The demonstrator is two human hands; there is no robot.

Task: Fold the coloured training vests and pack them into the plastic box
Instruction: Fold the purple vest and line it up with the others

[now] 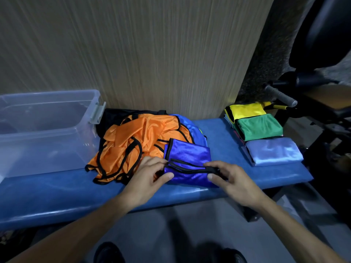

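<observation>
A dark blue vest (188, 155) with black trim lies partly folded on the blue padded bench (57, 188). My left hand (150, 175) pinches its left edge between thumb and fingers. My right hand (228, 177) grips the bunched black straps at its right edge. Behind it sits a loose heap with orange vests (133, 141) on top and a lighter blue vest (187, 123) at the back. Folded yellow (246, 110), green (260, 127) and pale blue (275, 151) vests lie in a row at the bench's right end. The clear plastic box (43, 130) stands open at the left, nothing visible inside.
A wood-grain panel (142, 50) rises right behind the bench. Black gym equipment with a grey-gripped handle (280, 95) stands to the right. Grey floor and my dark shoes (108, 253) show below the bench's front edge.
</observation>
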